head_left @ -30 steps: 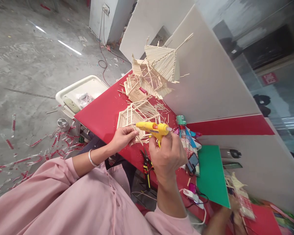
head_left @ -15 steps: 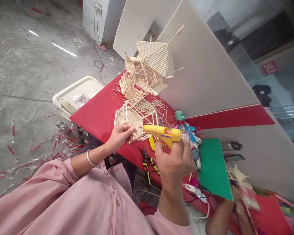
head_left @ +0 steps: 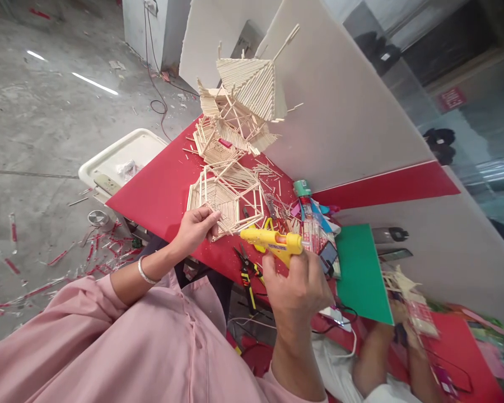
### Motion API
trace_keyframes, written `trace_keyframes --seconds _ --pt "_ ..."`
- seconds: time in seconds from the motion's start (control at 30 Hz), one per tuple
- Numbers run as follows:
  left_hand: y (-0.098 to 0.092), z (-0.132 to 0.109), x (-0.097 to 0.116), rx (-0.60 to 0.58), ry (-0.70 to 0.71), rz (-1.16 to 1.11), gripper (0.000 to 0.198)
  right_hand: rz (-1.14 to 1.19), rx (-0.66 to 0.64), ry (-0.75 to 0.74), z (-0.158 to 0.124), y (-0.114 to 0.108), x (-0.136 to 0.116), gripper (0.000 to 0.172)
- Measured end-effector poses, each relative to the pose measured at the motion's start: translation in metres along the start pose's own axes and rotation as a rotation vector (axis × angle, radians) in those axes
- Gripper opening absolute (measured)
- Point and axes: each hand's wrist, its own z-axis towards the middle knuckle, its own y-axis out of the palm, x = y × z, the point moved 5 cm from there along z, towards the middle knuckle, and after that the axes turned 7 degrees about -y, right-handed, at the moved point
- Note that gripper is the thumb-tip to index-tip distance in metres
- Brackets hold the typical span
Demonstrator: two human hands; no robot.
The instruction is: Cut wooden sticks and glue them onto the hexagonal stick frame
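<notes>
My right hand [head_left: 298, 288] is wrapped around the handle of a yellow hot glue gun [head_left: 273, 239], its nozzle pointing left. At the near-left edge of an open-framed structure of thin wooden sticks [head_left: 247, 190], my left hand [head_left: 197, 228] is closed in a pinch on the edge. Whether a loose stick is also between those fingers, I cannot tell. The nozzle lies close to the structure's near edge, just right of my left fingertips. Behind it stands a taller stick model with a slatted, pointed roof [head_left: 252, 84].
Black-and-yellow pliers [head_left: 247, 277] lie at the near edge of the red tabletop [head_left: 151, 184]. Loose sticks [head_left: 273, 173], a green-capped bottle [head_left: 303, 190] and a phone [head_left: 328, 254] are to the right. A green board [head_left: 363, 274] stands before another person's arms [head_left: 373, 352].
The glue gun's nozzle has dropped slightly, from beside my left fingertips to the structure's near edge. The whole view has shifted a little, moving the scene left and up.
</notes>
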Motion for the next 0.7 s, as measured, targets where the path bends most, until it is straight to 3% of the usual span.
trace_keyframes --seconds 0.37,0.7 --pt "0.002 -0.002 0.006 -0.005 0.018 0.014 0.053 -0.011 -0.08 -0.244 0.017 -0.01 -0.008 0.041" --pt "0.002 0.001 0.0 0.002 -0.002 -0.015 0.046 -0.012 -0.121 -0.406 0.041 -0.015 -0.013 0.034"
